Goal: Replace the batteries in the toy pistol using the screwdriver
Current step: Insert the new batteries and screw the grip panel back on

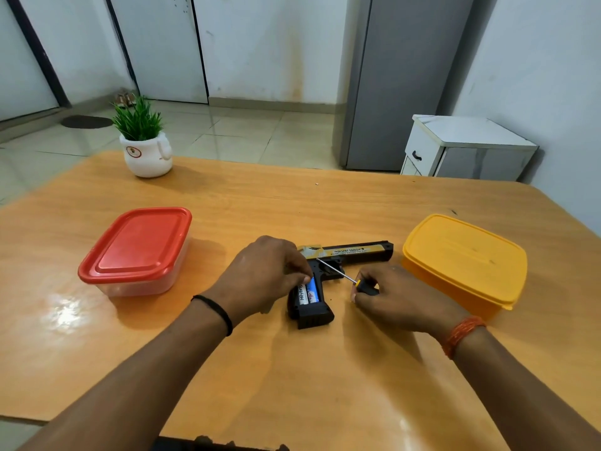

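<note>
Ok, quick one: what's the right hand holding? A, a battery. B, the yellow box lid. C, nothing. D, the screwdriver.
D: the right hand grips the screwdriver by its handle, the shaft pointing at the pistol.

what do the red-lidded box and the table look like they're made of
Box: likely plastic, with a glossy opaque red lid over a translucent, cloudy base. Table: wood or wood-look laminate, with visible orange-brown grain and a shiny finish that mirrors light; which one can't be told.
</note>
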